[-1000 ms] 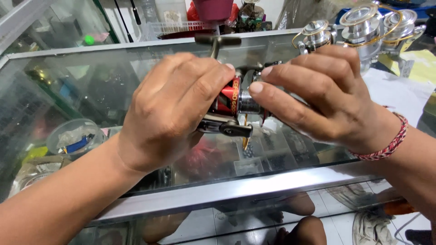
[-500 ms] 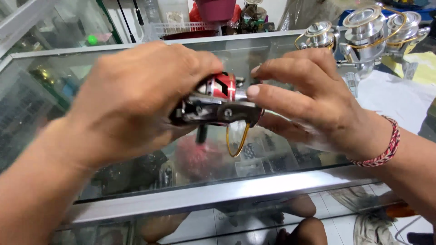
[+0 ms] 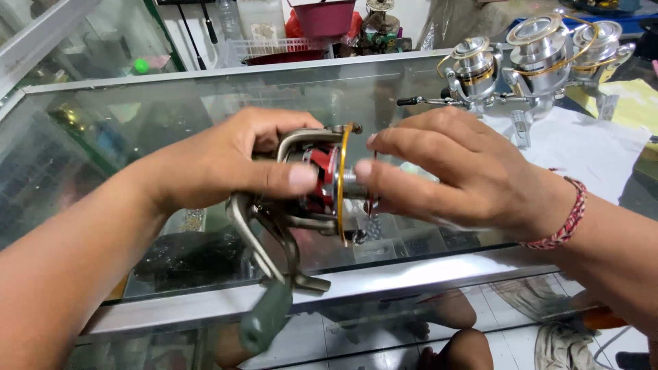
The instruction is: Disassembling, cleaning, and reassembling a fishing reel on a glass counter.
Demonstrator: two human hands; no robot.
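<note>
Glass made up the top of the counter (image 3: 205, 96), with a silver metal edge along the front, and small things sat on shelves under it, too dim to tell apart. Both hands were up over the glass, holding a fishing reel (image 3: 312, 188) between them. It was grey with red parts and a thin gold ring. The left hand (image 3: 226, 161) was wrapped around the body of the reel, with the thumb pressed on the red part. The right hand (image 3: 445, 171) pinched the front end of the reel with its fingertips, and a red woven bracelet (image 3: 565, 216) sat on that wrist. The crank handle (image 3: 267, 315) with its dark green knob hung down loose below the hands. I think the reel could slip, since only fingertips held the front end, and it would fall on the glass and might crack it. The hanging handle might also bump the metal edge. Three shiny silver reels (image 3: 534, 55) stood in a row at the far right, on a white sheet (image 3: 582, 147). A dark red tub (image 3: 322, 17) and a white basket (image 3: 267, 48) stood behind the counter, and tiled floor showed below.
</note>
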